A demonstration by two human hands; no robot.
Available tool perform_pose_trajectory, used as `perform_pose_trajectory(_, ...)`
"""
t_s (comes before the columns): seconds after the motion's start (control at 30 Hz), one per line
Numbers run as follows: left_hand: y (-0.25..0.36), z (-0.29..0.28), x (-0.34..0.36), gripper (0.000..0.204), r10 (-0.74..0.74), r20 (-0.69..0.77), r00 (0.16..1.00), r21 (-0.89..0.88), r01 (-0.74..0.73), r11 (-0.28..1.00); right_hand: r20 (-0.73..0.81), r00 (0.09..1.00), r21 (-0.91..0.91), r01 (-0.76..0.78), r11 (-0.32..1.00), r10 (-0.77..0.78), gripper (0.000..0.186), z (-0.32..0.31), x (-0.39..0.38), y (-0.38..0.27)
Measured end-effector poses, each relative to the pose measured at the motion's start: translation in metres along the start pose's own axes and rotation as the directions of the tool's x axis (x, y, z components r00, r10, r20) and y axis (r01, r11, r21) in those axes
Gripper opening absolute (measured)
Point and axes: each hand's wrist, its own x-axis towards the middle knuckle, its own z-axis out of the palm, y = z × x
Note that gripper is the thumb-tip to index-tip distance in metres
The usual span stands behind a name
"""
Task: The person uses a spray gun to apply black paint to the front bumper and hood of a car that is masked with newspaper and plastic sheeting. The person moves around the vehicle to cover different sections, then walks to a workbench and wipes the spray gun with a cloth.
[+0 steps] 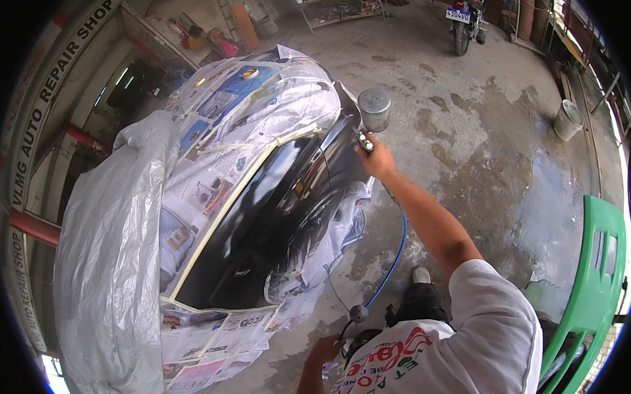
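Observation:
My right hand (378,161) is closed round a spray gun (364,144) with a round metal cup (375,110) on it. The gun is beside the far end of a glossy black car panel (251,230), framed by pale masking tape (216,232). Newspaper sheets (207,187) cover the car around that panel. A blue air hose (395,253) curves down from near my right forearm toward my left side. Low in view, my left hand (326,349) is curled beside a dark round-headed object (359,312); what its fingers hold is hidden.
Silvery plastic sheeting (116,259) drapes the car's left side. Tape rolls (250,73) lie on the newspaper. A green bumper (596,284) stands at right, a bucket (568,120) farther back. A motorcycle (464,25) and a cluttered workbench (340,7) are at the far end.

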Motion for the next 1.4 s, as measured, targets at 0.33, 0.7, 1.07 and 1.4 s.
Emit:
perform_pose_trajectory(0.33,0.093,-0.019,0.092,0.039,-0.082,0.150,0.985,0.090,0.069,0.994,0.456,0.883,0.403,-0.093,0.911,-0.112,0.043,-0.031,0.018,0.055)
perform_pose_trajectory(0.7,0.164,-0.031,0.198,0.033,-0.022,0.133,0.991,-0.165,0.044,0.985,0.472,0.866,0.303,0.012,0.953,-0.161,0.051,-0.028,0.116,0.045)
perform_pose_trajectory(1.07,0.279,-0.010,0.234,0.031,-0.166,0.091,0.982,-0.231,0.183,0.956,0.357,0.898,0.334,0.133,0.933,-0.256,0.049,-0.047,0.278,0.096)
perform_pose_trajectory(1.4,0.390,0.031,0.229,0.039,-0.259,0.147,0.955,-0.283,0.291,0.914,0.381,0.922,-0.022,0.082,0.996,-0.067,0.061,-0.062,0.301,0.140)
